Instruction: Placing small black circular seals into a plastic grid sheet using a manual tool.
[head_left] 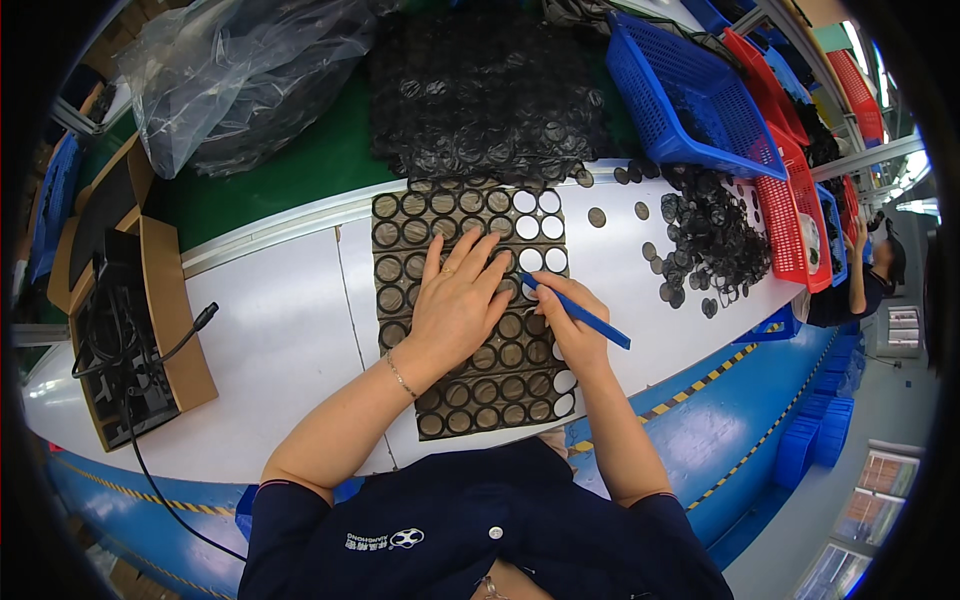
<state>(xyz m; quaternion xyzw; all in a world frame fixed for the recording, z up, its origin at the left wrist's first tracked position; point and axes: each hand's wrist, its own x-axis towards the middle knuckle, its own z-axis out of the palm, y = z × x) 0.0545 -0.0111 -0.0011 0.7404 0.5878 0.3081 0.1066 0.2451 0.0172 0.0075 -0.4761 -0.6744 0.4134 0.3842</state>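
A sheet of black rings in rows (386,268) lies on the white table. Most rings have grey-brown centres, while several along the right side show white. Across its middle rests my left hand (452,308), palm down with fingers spread, holding nothing. My right hand (578,325) is closed round a slim blue pen-shaped tool (600,327). The tool's tip is at a ring near the sheet's right columns, close to my left fingertips. I cannot make out whether it is tweezers or a pen.
Loose dark discs and black scraps (705,235) are heaped at the right. Beyond them stand a blue basket (735,150) and a red basket (795,215). Black ring sheets (485,90) and a clear plastic bag (240,80) lie behind; a cardboard box with cables (165,290) stands left. A person (870,275) is at far right.
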